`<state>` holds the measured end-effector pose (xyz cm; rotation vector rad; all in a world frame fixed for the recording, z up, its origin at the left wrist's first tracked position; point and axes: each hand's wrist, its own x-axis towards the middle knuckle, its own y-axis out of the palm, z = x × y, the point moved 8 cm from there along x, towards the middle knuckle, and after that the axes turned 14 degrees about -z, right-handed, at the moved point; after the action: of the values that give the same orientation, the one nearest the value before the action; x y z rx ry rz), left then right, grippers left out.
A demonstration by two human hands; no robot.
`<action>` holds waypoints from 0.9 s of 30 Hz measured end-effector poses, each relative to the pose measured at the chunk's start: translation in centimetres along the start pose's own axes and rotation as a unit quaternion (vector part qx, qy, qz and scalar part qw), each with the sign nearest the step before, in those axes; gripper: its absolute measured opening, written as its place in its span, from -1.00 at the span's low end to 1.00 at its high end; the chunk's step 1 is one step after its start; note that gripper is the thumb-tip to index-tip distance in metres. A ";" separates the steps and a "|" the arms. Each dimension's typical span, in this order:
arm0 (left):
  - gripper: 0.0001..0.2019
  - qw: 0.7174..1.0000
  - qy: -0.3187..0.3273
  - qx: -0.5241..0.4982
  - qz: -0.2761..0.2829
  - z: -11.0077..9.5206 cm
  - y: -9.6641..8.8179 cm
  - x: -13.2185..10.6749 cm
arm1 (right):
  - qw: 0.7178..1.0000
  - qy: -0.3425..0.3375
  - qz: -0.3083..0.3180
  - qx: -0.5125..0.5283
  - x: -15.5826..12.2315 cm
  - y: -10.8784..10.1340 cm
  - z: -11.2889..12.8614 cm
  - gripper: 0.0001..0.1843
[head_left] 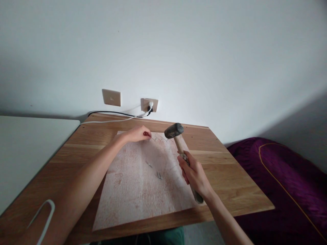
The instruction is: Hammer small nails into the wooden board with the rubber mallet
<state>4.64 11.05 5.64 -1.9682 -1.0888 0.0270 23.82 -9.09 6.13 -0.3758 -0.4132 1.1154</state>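
My right hand (192, 170) is wrapped round the wooden handle of a hammer (174, 130), whose dark, blunt head is raised above the far right part of a pale, reddish-streaked board (122, 197). Near the board's far edge, the fingertips of my left hand (140, 133) are pinched together low over the surface. What they hold is too small to make out. Just right of them, a few thin nails (155, 139) seem to stand in a row with fine shadows. Loose small metal pieces, apparently nails (159, 175), lie mid-board.
The board rests on a wooden table (224, 177) against a white wall. White and black cables (109, 121) run along the back to a wall socket (149, 104). A white surface (33, 146) adjoins at left. Purple fabric (276, 183) lies at right. A white cable loop (48, 217) crosses my left forearm.
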 end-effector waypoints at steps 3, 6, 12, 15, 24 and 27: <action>-0.79 0.999 -0.028 0.003 -0.021 1.1 -0.9 -0.2 | 0.999 -0.027 0.028 0.003 0.6 1.5 2.8 -0.58; -0.77 0.996 -0.073 0.039 -0.022 2.2 -1.5 -0.6 | 0.997 -0.056 0.051 -0.018 1.0 3.1 4.5 -0.67; -0.81 0.995 -0.065 0.066 0.025 1.3 -1.2 -0.8 | 0.989 -0.040 0.109 -0.092 1.0 4.7 3.3 -0.80; -0.85 0.995 -0.061 0.070 0.034 0.6 -0.9 -0.7 | 0.991 -0.023 0.101 -0.083 0.8 3.9 2.5 -0.76; -0.85 0.996 -0.047 0.075 0.015 -1.1 0.0 -0.4 | 0.993 -0.008 0.094 -0.067 0.5 3.0 1.4 -0.70; -0.85 0.996 -0.044 0.075 0.017 -1.3 0.0 -0.4 | 0.993 -0.012 0.094 -0.068 0.5 3.0 1.5 -0.72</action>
<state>4.94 9.91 6.27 -1.8639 -1.0779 0.2086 20.92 -7.35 5.97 -0.5305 -0.4847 1.2787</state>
